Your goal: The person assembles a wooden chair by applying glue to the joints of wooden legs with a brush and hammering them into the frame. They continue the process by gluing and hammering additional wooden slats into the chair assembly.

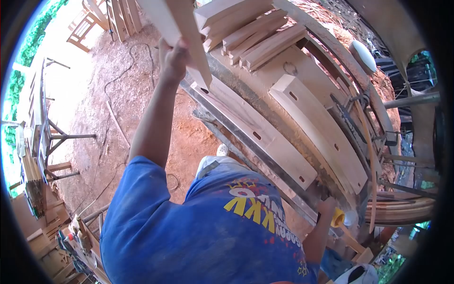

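Holding 1 plank [182, 28] over the workbench [246, 92].
Gripping it with left hand [172, 59] wrapped tight around, above the workbench's far end beside stacked boards [255, 35]; resting right hand [326, 207] at near edge, grip impossible to tell.

left hand [172, 59] raised gripping, right hand [326, 207] low

Blue shirt [189, 236] w/ yellow print, pale planks [265, 137], red-brown ground [109, 94].

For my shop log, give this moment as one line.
left hand: grips raised plank | right hand: at workbench edge | mortised boards on workbench
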### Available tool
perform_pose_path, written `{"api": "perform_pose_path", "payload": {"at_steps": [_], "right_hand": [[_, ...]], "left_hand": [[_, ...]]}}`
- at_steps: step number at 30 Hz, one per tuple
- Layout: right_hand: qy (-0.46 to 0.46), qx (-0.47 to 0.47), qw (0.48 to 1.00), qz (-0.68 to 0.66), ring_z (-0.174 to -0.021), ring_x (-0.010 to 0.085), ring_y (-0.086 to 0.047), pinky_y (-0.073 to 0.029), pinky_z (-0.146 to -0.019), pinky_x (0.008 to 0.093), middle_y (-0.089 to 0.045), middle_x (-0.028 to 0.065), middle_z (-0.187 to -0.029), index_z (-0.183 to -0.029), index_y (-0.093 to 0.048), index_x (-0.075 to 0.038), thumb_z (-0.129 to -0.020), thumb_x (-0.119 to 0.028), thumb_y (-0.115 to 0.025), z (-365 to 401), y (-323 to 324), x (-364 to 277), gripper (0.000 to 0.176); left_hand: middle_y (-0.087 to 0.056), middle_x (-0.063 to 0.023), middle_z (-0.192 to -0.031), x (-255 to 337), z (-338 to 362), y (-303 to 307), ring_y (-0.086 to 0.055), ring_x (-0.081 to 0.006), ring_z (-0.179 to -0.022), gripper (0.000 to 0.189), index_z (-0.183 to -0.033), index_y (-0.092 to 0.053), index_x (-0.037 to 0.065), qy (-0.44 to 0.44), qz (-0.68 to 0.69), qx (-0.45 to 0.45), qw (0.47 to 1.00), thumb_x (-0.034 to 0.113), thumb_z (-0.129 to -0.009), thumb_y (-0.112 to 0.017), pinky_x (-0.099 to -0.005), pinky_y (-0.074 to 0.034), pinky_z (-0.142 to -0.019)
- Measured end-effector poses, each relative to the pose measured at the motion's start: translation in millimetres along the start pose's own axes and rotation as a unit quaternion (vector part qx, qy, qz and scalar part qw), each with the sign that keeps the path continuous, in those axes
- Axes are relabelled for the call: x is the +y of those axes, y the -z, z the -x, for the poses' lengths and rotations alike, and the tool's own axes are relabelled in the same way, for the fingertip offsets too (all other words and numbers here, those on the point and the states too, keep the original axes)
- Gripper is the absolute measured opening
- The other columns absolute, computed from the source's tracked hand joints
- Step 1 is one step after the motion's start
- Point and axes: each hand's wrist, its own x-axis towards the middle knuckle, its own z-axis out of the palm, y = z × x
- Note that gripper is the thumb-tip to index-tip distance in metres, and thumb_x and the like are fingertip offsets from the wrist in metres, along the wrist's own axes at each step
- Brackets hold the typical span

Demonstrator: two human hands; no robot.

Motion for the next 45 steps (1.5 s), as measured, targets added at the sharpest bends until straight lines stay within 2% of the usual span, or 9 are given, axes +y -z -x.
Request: {"api": "perform_pose_path", "payload": {"at_steps": [6, 14, 18, 21, 24, 27, 32, 38, 45], "right_hand": [[0.019, 0.006, 1.000, 0.010, -0.111, 0.0481, -0.067, -0.053, -0.098, 0.0501, -0.069, 0.0367, -0.110, -0.106, -0.070, 0.015, -0.076, -0.034, -0.073, -46.3, -37.5, 2.4, 0.057], [-0.024, -0.019, 0.994, -0.103, -0.106, 0.0462, -0.068, -0.052, -0.093, 0.0485, -0.070, 0.0316, -0.105, -0.114, -0.068, 0.013, -0.075, -0.027, -0.071, 8.2, 38.9, -62.0, 0.056], [-0.024, 0.076, 0.988, -0.131, -0.108, 0.0412, -0.068, -0.051, -0.094, 0.0465, -0.071, 0.0254, -0.107, -0.119, -0.068, 0.007, -0.076, -0.027, -0.069, -5.0, 40.7, -49.6, 0.055], [-0.035, 0.111, 0.993, -0.019, -0.103, 0.0365, -0.069, -0.052, -0.090, 0.0451, -0.072, 0.0218, -0.105, -0.116, -0.068, 0.004, -0.077, -0.026, -0.068, -16.7, 54.2, -46.2, 0.048], [0.046, 0.151, 0.974, -0.160, -0.079, 0.0301, -0.067, -0.052, -0.076, 0.0413, -0.070, 0.0186, -0.084, -0.101, -0.070, 0.007, -0.078, -0.027, -0.068, -3.6, 67.8, -58.8, 0.042], [0.056, 0.085, 0.983, -0.150, -0.087, 0.0242, -0.068, -0.052, -0.082, 0.0374, -0.071, 0.0152, -0.096, -0.116, -0.065, 0.004, -0.081, -0.020, -0.069, 26.4, 108.7, -99.4, 0.043], [0.105, 0.120, 0.953, -0.258, -0.080, 0.0139, -0.063, -0.050, -0.073, 0.0300, -0.067, 0.0066, -0.092, -0.122, -0.061, 0.003, -0.088, -0.013, -0.068, 55.2, 151.1, -141.3, 0.038], [0.274, 0.190, 0.830, -0.448, -0.071, 0.0118, -0.060, -0.051, -0.065, 0.0271, -0.060, 0.0068, -0.092, -0.137, -0.050, 0.000, -0.094, -0.011, -0.067, 130.8, 225.2, -225.8, 0.048], [0.405, 0.117, 0.800, -0.426, -0.064, 0.0117, -0.056, -0.049, -0.059, 0.0279, -0.059, 0.0068, -0.091, -0.144, -0.039, -0.002, -0.096, -0.011, -0.065, 173.5, 270.1, -298.2, 0.055]], "left_hand": [[-0.074, -0.0114, -0.090, -31.6, -12.3, 19.2, -0.073, -0.0206, -0.087, 0.087, -0.106, -0.071, -0.003, 0.009, 0.030, -0.029, 0.999, 0.078, -0.074, -0.076, -0.0349, -0.057, -0.075], [-0.072, -0.0094, -0.093, -57.6, -6.0, 46.5, -0.071, -0.0196, -0.088, 0.090, -0.111, -0.068, -0.001, 0.052, 0.081, -0.020, 0.995, 0.079, -0.071, -0.077, -0.0347, -0.057, -0.077], [-0.072, -0.0103, -0.095, -67.9, -4.0, 51.4, -0.071, -0.0201, -0.090, 0.092, -0.113, -0.067, -0.002, 0.050, 0.082, -0.017, 0.995, 0.079, -0.070, -0.077, -0.0349, -0.057, -0.077], [-0.071, -0.0109, -0.095, -69.6, -3.2, 57.5, -0.071, -0.0202, -0.090, 0.093, -0.115, -0.066, -0.002, 0.053, 0.078, -0.017, 0.995, 0.079, -0.070, -0.077, -0.0352, -0.057, -0.078], [-0.071, -0.0149, -0.087, -70.4, -4.6, 58.3, -0.072, -0.0250, -0.084, 0.093, -0.106, -0.066, -0.003, 0.027, 0.043, -0.010, 0.999, 0.085, -0.075, -0.066, -0.0395, -0.059, -0.074], [-0.071, -0.0134, -0.086, -68.1, -6.2, 60.5, -0.073, -0.0241, -0.083, 0.095, -0.105, -0.066, -0.002, 0.035, 0.045, -0.021, 0.998, 0.088, -0.073, -0.066, -0.0375, -0.060, -0.072], [-0.070, -0.0100, -0.092, -67.1, -5.8, 50.1, -0.069, -0.0180, -0.086, 0.083, -0.112, -0.066, -0.002, 0.030, 0.059, -0.052, 0.996, 0.071, -0.075, -0.078, -0.0336, -0.056, -0.075], [-0.067, -0.0069, -0.093, -71.9, -8.9, 41.9, -0.065, -0.0151, -0.087, 0.073, -0.111, -0.065, -0.003, 0.041, 0.082, -0.051, 0.994, 0.061, -0.078, -0.081, -0.0318, -0.052, -0.076], [-0.067, -0.0065, -0.098, -60.2, -9.7, 38.6, -0.062, -0.0138, -0.094, 0.077, -0.116, -0.065, -0.005, 0.027, 0.050, -0.050, 0.997, 0.060, -0.079, -0.082, -0.0311, -0.051, -0.081]]}}
